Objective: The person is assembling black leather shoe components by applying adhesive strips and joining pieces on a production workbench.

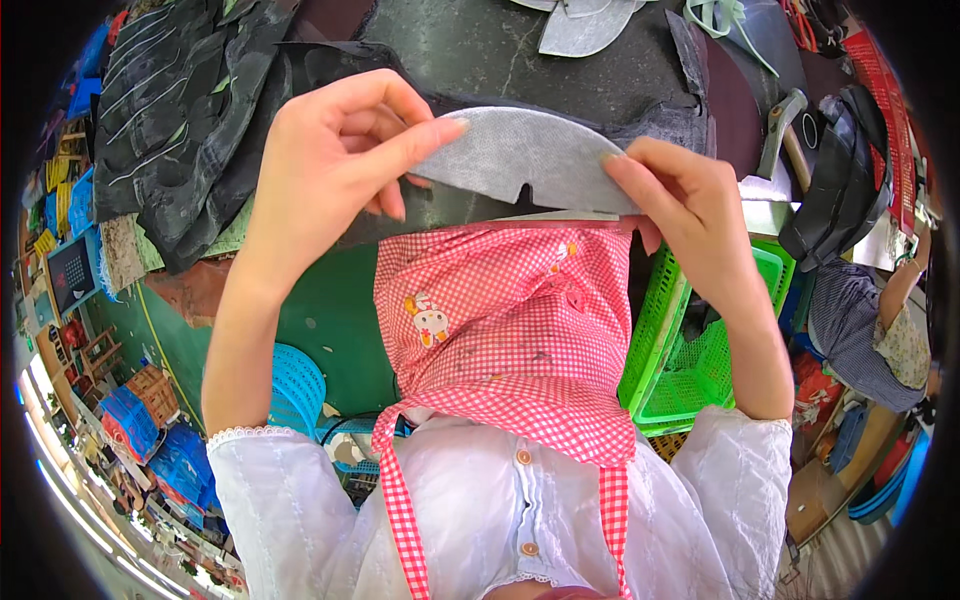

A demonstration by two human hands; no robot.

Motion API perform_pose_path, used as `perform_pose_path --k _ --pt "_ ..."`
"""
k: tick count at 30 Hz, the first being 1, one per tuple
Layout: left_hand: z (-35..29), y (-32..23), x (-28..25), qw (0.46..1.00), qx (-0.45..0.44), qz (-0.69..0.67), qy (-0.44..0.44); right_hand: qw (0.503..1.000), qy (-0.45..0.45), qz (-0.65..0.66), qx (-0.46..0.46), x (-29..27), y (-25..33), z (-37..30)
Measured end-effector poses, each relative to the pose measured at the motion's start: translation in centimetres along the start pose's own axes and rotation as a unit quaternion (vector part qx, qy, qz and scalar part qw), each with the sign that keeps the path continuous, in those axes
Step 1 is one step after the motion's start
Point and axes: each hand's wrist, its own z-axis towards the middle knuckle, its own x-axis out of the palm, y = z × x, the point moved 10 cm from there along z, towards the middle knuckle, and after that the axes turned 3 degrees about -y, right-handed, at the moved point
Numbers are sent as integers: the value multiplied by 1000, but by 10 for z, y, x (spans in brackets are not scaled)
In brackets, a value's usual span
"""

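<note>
A grey half-moon piece of sheet material [520,155], with a small notch cut in its straighter lower edge, is stretched between both my hands above the near edge of the dark worktable [450,60]. My left hand [345,145] pinches its left end between thumb and fingers. At the other end my right hand [675,190] grips it the same way, thumb on top. The fingers beneath the piece are partly hidden. Similar grey curved pieces [585,30] lie at the far side of the table.
Stacked black pieces [185,110] cover the table's left side. On the right are a hammer [788,135] and black curved pieces [840,180]. A green plastic basket [690,370] stands below right, a blue basket [295,385] below left. Another person's arm [900,285] shows at far right.
</note>
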Motion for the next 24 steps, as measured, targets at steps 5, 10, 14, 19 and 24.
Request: perform_pose_path --k 5,10,14,19,24 --pt "9 25 10 999 -16 32 27 998 54 -36 16 10 -19 19" --pt "16 32 16 989 -66 124 34 993 72 -91 32 17 -16 28" --pt "3 -25 28 885 179 429 -25 934 -10 -340 -104 7 13 26" --pt "-25 -33 62 872 411 254 79 861 -79 -245 -439 38 48 -13" --pt "-11 -22 51 908 357 220 -11 876 -78 -195 -434 29 55 -7"
